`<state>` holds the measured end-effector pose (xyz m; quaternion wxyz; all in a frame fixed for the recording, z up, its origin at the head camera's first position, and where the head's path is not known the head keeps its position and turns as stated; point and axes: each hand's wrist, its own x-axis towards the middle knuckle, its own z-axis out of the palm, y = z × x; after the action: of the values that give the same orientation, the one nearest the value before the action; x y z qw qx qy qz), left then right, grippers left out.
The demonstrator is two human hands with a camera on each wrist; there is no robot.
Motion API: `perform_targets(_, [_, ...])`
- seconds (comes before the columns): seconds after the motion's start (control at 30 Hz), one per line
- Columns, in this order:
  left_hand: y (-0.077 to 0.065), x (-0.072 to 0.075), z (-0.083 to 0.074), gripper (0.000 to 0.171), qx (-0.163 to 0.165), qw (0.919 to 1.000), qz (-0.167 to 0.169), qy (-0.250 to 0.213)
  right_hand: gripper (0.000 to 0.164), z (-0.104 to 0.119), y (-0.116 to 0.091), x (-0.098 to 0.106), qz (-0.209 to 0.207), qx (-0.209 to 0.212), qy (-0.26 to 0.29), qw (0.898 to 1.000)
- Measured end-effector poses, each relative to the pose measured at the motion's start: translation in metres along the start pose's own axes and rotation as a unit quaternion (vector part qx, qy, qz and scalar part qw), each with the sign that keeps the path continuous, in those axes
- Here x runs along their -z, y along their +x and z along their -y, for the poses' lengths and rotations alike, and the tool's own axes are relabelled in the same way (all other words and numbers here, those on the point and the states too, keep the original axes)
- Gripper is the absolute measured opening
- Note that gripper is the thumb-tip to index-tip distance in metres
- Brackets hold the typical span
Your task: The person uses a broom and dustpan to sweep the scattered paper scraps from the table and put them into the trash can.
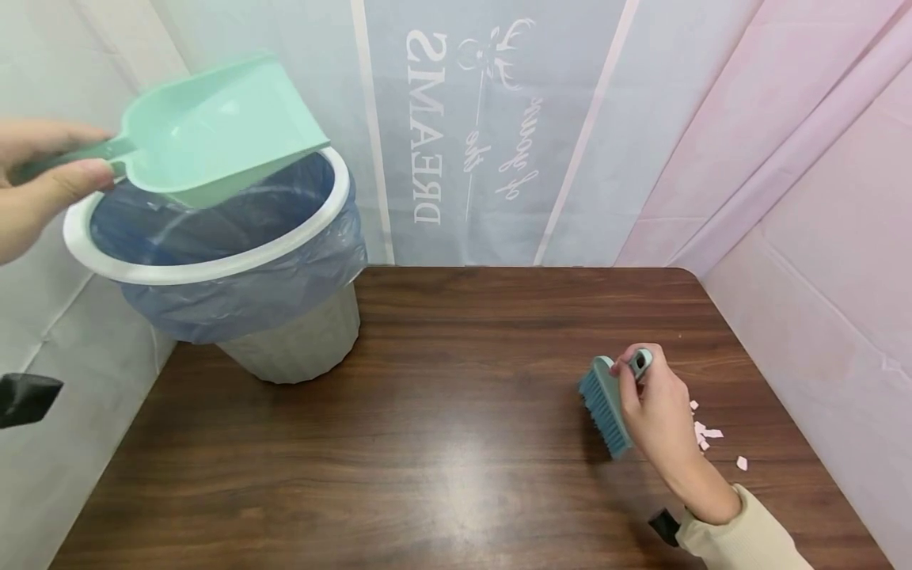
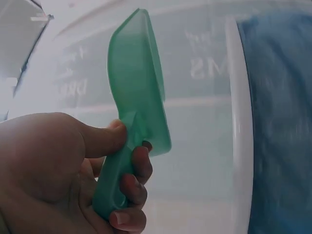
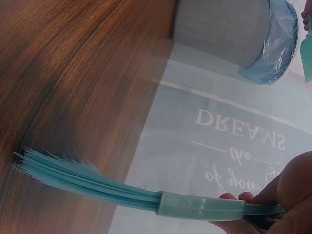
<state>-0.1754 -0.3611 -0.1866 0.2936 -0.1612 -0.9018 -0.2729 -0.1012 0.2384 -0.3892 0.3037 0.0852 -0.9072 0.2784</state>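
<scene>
A mint-green dustpan (image 1: pixel 221 127) is held over the bin by my left hand (image 1: pixel 50 178), which grips its handle; no scraps show on its pan. In the left wrist view the fingers curl round the dustpan's handle (image 2: pixel 114 178). Toward the right of the table, my right hand (image 1: pixel 659 412) holds a teal hand brush (image 1: pixel 606 408) by its handle, bristles pointing down and left. Its long bristles (image 3: pixel 87 178) reach to the tabletop in the right wrist view. Small pale paper scraps (image 1: pixel 701 434) lie just right of my right hand, partly hidden by it.
A grey bin with a white rim (image 1: pixel 214 273) and a blue bag (image 1: pixel 285 297) as liner stands at the table's back left. The dark wooden table (image 1: pixel 427 412) ends at a printed curtain (image 1: pixel 492 134) behind, with pale cloth (image 1: pixel 834 277) along the right.
</scene>
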Motion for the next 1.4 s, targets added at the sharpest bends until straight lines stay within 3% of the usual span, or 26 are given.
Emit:
perform_targets(0.07, [-0.001, -0.004, -0.003, 0.034, 0.002, 0.9995, 0.029, -0.008, 0.018, 0.000, 0.000, 0.000, -0.001, 0.001, 0.001, 1.000])
perform_targets(0.2, [-0.006, -0.017, 0.009, 0.037, -0.002, 0.9966, 0.069, 0.045, 0.018, -0.001, -0.001, 0.001, -0.002, 0.001, 0.003, 1.000])
perform_targets(0.23, [-0.009, -0.020, 0.006, 0.038, 0.000, 0.9950, 0.085, 0.052, 0.018, -0.001, -0.001, 0.001, -0.002, 0.000, 0.003, 1.000])
perform_targets(0.3, [-0.017, -0.025, -0.011, 0.039, 0.002, 0.9914, 0.113, 0.066, 0.019, -0.001, -0.002, 0.001, -0.003, -0.001, 0.003, 1.000])
perform_targets(0.37, [-0.027, -0.030, -0.042, 0.039, 0.011, 0.9876, 0.146, 0.056, 0.019, -0.001, -0.002, 0.001, -0.002, -0.002, 0.003, 1.000])
perform_targets(0.47, [-0.040, -0.038, -0.084, 0.039, 0.008, 0.9850, 0.169, 0.035, 0.018, -0.001, -0.002, 0.001, -0.002, 0.002, 0.003, 1.000])
perform_targets(0.53, [-0.047, -0.044, -0.102, 0.038, 0.002, 0.9845, 0.173, 0.027, 0.018, -0.001, -0.001, 0.001, -0.004, 0.005, 0.003, 1.000])
perform_targets(0.63, [-0.058, -0.059, -0.117, 0.035, -0.007, 0.9823, 0.187, 0.004, 0.018, -0.002, 0.001, 0.002, -0.008, 0.007, 0.003, 1.000])
perform_targets(0.8, [-0.084, -0.088, -0.125, 0.034, -0.008, 0.9710, 0.228, -0.070, 0.018, -0.002, 0.003, 0.002, -0.005, 0.008, 0.005, 1.000])
perform_targets(0.93, [-0.103, -0.110, -0.131, 0.035, 0.018, 0.9582, 0.266, -0.104, 0.018, -0.003, 0.004, 0.001, -0.002, 0.004, 0.001, 1.000])
perform_targets(1.2, [-0.140, -0.154, -0.133, 0.033, 0.049, 0.9469, 0.286, -0.139, 0.018, -0.001, 0.001, 0.001, -0.003, -0.001, 0.002, 1.000])
perform_targets(1.4, [-0.166, -0.189, -0.132, 0.033, 0.054, 0.9377, 0.318, -0.130, 0.018, -0.001, 0.001, 0.002, -0.002, -0.003, 0.002, 1.000])
